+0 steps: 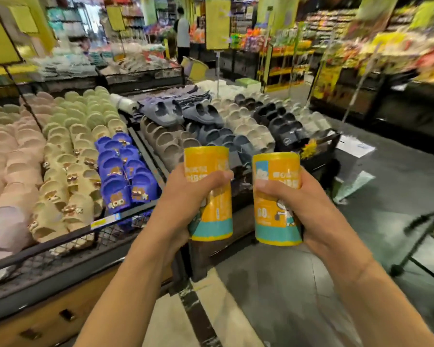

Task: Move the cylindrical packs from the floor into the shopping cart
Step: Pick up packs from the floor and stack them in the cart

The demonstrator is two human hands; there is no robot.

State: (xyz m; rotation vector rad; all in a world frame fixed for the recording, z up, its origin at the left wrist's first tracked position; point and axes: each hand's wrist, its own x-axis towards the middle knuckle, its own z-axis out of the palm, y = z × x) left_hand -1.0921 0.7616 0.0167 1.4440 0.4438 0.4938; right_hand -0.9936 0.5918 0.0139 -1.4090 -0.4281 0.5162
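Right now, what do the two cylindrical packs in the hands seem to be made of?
Both the left pack and the right pack look wrapped in thin glossy printed plastic film: highlights shine on the yellow tops. What is inside cannot be told.

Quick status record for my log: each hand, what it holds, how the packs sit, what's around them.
left hand: grips a cylindrical pack round its middle
right hand: grips a second cylindrical pack round its middle
pack pose: both roughly upright, side by side, apart, held off the floor
pack look: yellow wrap, teal band at the bottom
surroundings: slipper display bin to the left, grey floor below
shopping cart: a dark frame at the right edge may be part of it; cannot tell
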